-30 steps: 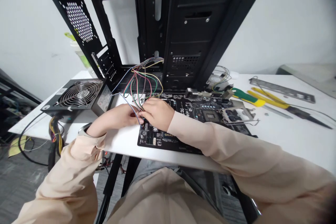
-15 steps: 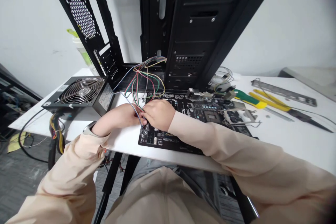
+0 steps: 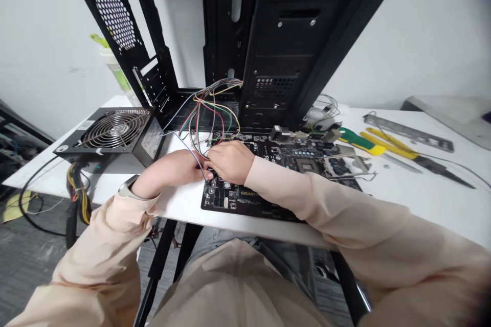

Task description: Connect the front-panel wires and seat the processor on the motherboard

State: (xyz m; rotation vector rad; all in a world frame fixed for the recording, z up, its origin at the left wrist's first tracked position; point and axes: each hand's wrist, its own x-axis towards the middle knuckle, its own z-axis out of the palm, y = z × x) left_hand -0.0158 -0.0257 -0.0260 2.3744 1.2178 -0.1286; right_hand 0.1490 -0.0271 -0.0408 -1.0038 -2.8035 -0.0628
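Both hands meet over the left edge of a black motherboard lying flat on the white table. My left hand is closed, fingertips pinched around thin coloured cables that come out of the computer case. From the other side my right hand curls over the same spot, fingers closed and pressed against the left fingertips at the cable ends. A blue wire runs down beside the left fingers. The connectors between the fingertips are hidden.
The black computer case stands open behind the board. At left sits a power supply with bundled cables over the table edge. To the right lie a green-yellow screwdriver, yellow-handled pliers and a metal I/O plate.
The camera view has shifted slightly. Both hands stay together at the board's left edge with the cables, with barely any finger movement.
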